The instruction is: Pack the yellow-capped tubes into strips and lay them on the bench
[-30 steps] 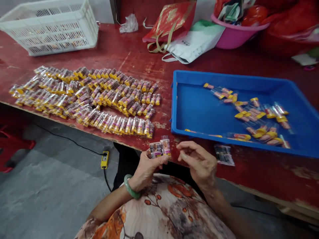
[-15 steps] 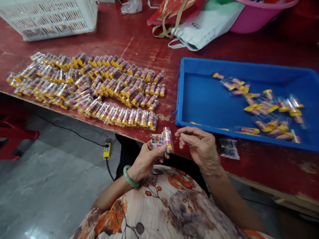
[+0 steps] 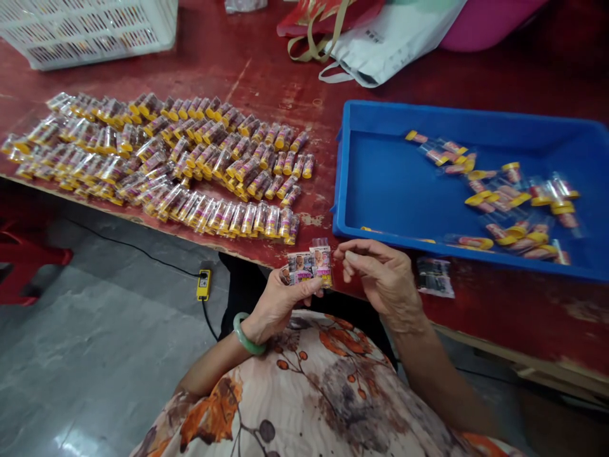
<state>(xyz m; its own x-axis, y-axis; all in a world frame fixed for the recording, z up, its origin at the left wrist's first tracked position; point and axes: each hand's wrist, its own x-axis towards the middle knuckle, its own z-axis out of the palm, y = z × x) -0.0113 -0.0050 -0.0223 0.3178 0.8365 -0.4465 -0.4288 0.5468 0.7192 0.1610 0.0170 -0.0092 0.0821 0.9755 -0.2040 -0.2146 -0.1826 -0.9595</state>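
Observation:
Held by my left hand (image 3: 280, 295), in front of the table edge, are several small printed labels (image 3: 301, 266) and a clear tube with a yellow end (image 3: 322, 266). My left thumb presses across their lower part. The tube stands roughly upright, with a printed label showing on its front. Just to the right of it, apart from the tube, is my right hand (image 3: 380, 276). Its fingers are bent and the thumb lies close to the index finger; whether something tiny is between them cannot be seen.
Rows of labelled tubes (image 3: 204, 152) cover the left of the red table (image 3: 266, 82). A blue tray (image 3: 380, 171) at right holds several yellow-ended tubes. A dark packet (image 3: 435, 277) lies before it. Behind are a white crate (image 3: 95, 32), bags (image 3: 394, 47) and a pink basin (image 3: 490, 25).
The label on the tube's front now faces me more plainly. My right hand stays close beside the tube. The whole view has shifted slightly.

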